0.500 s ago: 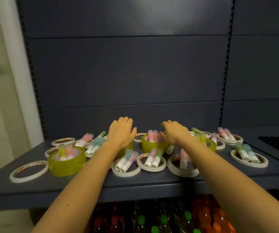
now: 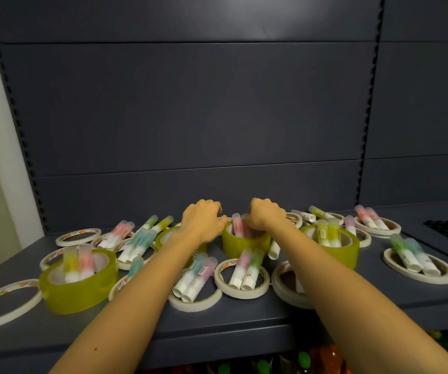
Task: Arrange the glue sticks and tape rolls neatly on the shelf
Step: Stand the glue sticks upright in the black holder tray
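Head view: pink glue sticks (image 2: 237,225) stand inside yellow tape roll (image 2: 244,249).

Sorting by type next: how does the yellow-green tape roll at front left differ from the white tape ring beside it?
The yellow-green tape roll is tall and translucent; the white tape ring is thin, low and opaque. The yellow-green tape roll has two glue sticks standing in its core; the white tape ring's hole is empty. Both lie flat on the shelf, next to each other near its front edge.
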{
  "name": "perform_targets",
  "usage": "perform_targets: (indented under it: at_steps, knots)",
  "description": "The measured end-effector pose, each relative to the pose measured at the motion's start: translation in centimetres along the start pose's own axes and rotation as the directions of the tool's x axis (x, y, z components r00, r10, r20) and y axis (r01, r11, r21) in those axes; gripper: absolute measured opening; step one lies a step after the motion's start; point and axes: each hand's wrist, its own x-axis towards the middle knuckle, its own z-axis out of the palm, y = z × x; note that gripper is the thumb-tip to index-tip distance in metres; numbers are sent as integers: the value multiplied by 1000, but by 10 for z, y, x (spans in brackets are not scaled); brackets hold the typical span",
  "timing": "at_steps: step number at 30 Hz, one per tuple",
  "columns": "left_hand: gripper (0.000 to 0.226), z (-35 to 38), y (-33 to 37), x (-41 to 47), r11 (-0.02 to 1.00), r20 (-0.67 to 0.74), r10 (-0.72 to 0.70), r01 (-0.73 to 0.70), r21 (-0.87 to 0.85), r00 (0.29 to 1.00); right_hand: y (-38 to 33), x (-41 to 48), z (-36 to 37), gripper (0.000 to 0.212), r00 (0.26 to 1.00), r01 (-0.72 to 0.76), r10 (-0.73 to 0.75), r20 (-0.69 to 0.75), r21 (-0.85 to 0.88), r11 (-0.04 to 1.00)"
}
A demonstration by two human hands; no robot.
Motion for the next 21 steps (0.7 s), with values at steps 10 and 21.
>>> perform_targets:
  at_steps: [10,21]
  knots:
    - [52,16,31,30,987,143,-156,161,-19,977,31,-2,-39,30,978,109,-52,-200,286,952]
    - [39,9,48,46,964,122,-213,228,-134,970,97,-33,-58,27,932,133,-15,-363,301,944]
